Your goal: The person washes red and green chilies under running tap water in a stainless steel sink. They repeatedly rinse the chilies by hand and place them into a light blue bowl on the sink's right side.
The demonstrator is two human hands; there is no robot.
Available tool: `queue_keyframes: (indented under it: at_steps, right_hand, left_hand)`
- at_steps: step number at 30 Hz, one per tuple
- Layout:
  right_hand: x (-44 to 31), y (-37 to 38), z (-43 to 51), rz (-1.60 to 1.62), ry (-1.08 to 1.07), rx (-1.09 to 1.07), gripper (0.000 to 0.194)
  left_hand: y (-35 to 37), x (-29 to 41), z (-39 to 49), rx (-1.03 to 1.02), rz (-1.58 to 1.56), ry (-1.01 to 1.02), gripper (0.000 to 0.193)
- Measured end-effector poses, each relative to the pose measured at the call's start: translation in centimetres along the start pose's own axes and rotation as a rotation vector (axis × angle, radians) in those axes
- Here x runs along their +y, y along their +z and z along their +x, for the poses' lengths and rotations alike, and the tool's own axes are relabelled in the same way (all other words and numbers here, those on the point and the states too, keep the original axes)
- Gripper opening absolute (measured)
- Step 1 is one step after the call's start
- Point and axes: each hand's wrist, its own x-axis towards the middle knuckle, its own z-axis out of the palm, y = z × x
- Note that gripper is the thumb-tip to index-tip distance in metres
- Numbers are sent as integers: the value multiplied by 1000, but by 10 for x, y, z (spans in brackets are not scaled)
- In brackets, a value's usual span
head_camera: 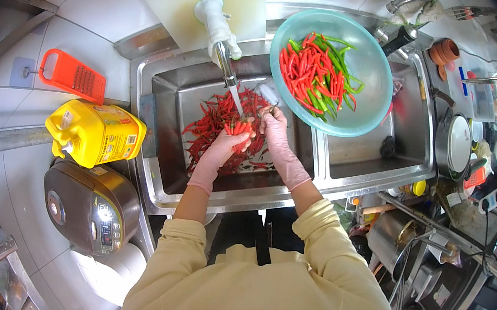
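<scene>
Pink gloves cover both of my hands. My left hand point(223, 147) is closed around a bunch of red chili peppers point(237, 128), held in the water falling from the tap point(225, 63). Just to its right, my right hand point(275, 125) pinches a small greenish bit that looks like a chili stem. Below both hands, a heap of red chilies point(208, 124) lies in the left basin of the steel sink point(294, 147). A pale green bowl point(370, 110) rests over the divider and right basin, holding red chilies point(305, 66) and green chilies point(336, 58).
Left of the sink stand a yellow jug point(110, 134) and a rice cooker point(81, 208). An orange grater point(75, 76) hangs on the wall. A dark scrubber point(388, 147) lies in the right basin point(356, 162). Farther right is a lidded pot point(458, 142).
</scene>
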Motion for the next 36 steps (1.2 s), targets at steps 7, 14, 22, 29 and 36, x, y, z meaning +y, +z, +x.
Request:
queue_keyframes:
  at_steps: [7,14,22,29,36]
  right_hand:
    - [-26,-7,-8,-93,137,-501,19]
    - [-31,7,-6,-290,-16,-481,8]
    - [-20,9,-13,502,436,-272,9]
    - [-20,18,-9,-952,-673,233,12]
    - [-46,11,-6,-206,99,-426,14]
  left_hand:
    - [-13,17,-8,-212,6,-40,34]
    - [-9,36,-1,-296,225,-49,34]
    - [-2,36,-1,-387,18,-33,42]
    - [-6,29,1,-239,5,-19,31]
    - [-16,38,-2,-158,161,-11,25]
